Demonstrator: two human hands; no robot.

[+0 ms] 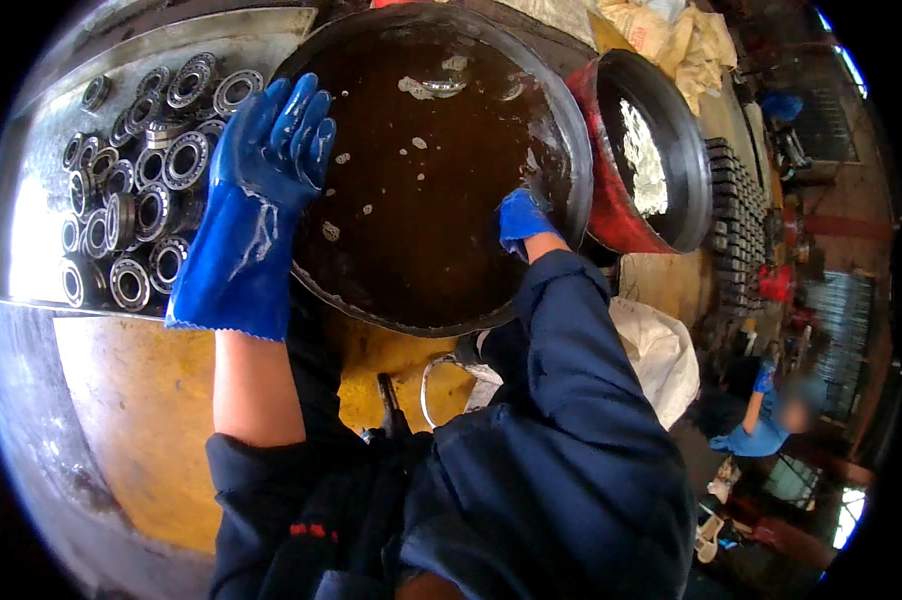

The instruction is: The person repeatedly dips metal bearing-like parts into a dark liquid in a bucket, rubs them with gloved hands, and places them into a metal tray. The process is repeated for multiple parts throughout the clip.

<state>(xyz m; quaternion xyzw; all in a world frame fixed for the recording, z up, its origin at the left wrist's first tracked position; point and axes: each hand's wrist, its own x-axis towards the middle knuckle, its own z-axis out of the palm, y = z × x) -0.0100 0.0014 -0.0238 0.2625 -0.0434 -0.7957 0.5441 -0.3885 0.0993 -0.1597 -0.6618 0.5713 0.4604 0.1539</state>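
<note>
My left hand (281, 145), in a long wet blue rubber glove, is held palm up over the left rim of a large round basin (576, 150). Its fingers are stretched out and nothing lies in them. Dark brown liquid (411, 220) with patches of foam fills the basin. My right hand (523, 220), in a blue glove too, dips into this liquid near the right wall, so its fingers are hidden. Left of my left hand, several steel ring bearings (154, 210) are heaped on a metal tray (36, 220).
A red drum (603, 160) with a dark inside stands against the basin's right side. Stacked dark metal parts (736, 220) lie beyond it. A white sack (656, 355) sits by my right arm. Another person (761, 430) in blue is at the far right.
</note>
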